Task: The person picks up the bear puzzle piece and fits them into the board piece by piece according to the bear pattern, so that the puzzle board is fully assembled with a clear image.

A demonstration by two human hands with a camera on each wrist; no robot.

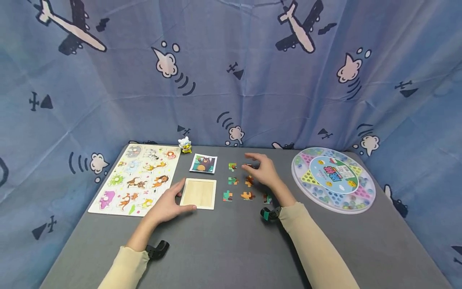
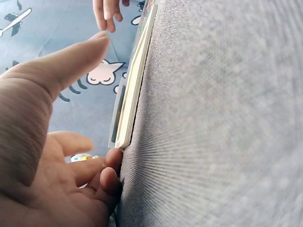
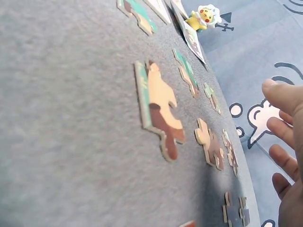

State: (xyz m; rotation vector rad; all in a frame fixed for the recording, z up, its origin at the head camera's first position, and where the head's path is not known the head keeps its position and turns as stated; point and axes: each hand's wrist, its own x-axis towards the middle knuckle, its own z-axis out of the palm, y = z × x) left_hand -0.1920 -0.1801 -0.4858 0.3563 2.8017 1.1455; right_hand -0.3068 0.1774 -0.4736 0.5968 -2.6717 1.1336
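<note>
My left hand (image 1: pixel 169 204) is spread around the left side of a shallow square wooden puzzle tray (image 1: pixel 198 194), its fingertips right at the tray's edge and the thumb near the front. Several jigsaw pieces lie apart on the table in rows right of the tray, among them an orange-brown piece (image 1: pixel 247 195) and a teal piece (image 1: pixel 227 196). Over the back of these rows hovers my right hand (image 1: pixel 265 170), fingers loosely bent with nothing between them; it partly hides some pieces. In the right wrist view, a brown-and-tan piece (image 3: pixel 161 104) lies flat on the cloth.
Behind the tray lies a bear picture card (image 1: pixel 203 163), with a small yellow-and-white figurine (image 1: pixel 185 145) at the table's back edge. An animal puzzle board (image 1: pixel 135 180) occupies the left side. At the right sits a round game board (image 1: pixel 333 174). A patterned curtain (image 1: pixel 216 72) hangs behind.
</note>
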